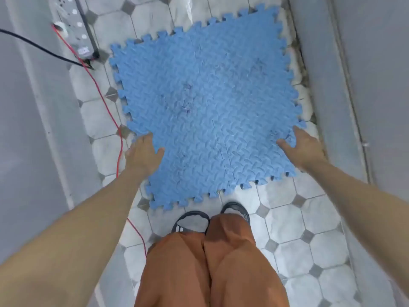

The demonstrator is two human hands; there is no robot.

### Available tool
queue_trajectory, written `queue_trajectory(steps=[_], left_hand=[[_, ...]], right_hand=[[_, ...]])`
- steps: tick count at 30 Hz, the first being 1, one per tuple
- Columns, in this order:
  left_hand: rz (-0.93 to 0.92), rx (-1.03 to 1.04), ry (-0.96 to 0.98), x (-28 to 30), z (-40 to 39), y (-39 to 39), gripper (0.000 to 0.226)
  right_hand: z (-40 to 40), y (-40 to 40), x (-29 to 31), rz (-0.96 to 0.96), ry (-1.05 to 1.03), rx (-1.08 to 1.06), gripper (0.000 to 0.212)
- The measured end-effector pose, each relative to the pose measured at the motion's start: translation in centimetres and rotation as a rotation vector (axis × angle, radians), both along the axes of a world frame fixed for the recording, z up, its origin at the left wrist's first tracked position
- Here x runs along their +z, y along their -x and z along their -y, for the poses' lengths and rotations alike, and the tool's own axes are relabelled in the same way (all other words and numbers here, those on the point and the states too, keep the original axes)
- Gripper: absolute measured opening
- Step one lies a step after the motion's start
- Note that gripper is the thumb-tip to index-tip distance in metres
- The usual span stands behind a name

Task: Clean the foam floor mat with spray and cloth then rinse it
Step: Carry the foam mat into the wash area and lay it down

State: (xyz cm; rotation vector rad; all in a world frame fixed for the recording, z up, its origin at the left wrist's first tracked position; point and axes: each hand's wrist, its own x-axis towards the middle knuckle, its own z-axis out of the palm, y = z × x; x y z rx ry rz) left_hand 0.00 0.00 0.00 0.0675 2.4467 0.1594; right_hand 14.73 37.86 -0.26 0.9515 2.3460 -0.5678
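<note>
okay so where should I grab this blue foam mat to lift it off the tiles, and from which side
Take the foam mat by its two side edges near the corners closest to you, one hand per side, where the left hand and right hand already sit. It is wide, thin and probably floppy, and seams suggest joined tiles, so a spread two-sided grip should limit sagging.

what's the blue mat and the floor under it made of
The blue interlocking mat looks like soft foam with a matte finish: toothed puzzle edges, embossed leaf-like texture, seams between joined pieces. The grey-white octagonal floor looks like glazed ceramic tile with a marbled pattern, small dark square insets and grout lines, though it could be stone.
</note>
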Motion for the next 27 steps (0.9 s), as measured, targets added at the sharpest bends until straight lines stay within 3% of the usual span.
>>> queue_trajectory(steps=[2,5,9,13,19,27], left_hand=[[0.001,0.044,0.021,-2.9,0.3,-0.1,0.064],[0.019,0.126,0.079,-7.5,1.2,0.0,0.069],[-0.175,0.203,0.094,-9.8,1.4,0.1,0.077],[-0.121,0.595,0.152,-10.2,0.2,-0.5,0.090],[-0.083,0.886,0.122,-9.0,1.8,2.0,0.118],[-0.095,0.580,0.078,4.7,3.5,5.9,0.089]], right_hand=[[-1.1,-0.1,-2.8,-0.026,0.004,0.005,0.066],[-3.5,-0.5,-7.6,-0.020,-0.014,-0.013,0.078],[-5.1,-0.3,-10.7,-0.015,-0.037,-0.106,0.091],[-4.3,-0.1,-11.4,-0.093,-0.109,-0.177,0.093],[-6.7,1.8,-9.0,-0.096,-0.034,-0.350,0.091],[-4.2,1.9,4.1,-0.128,-0.101,-0.370,0.053]])
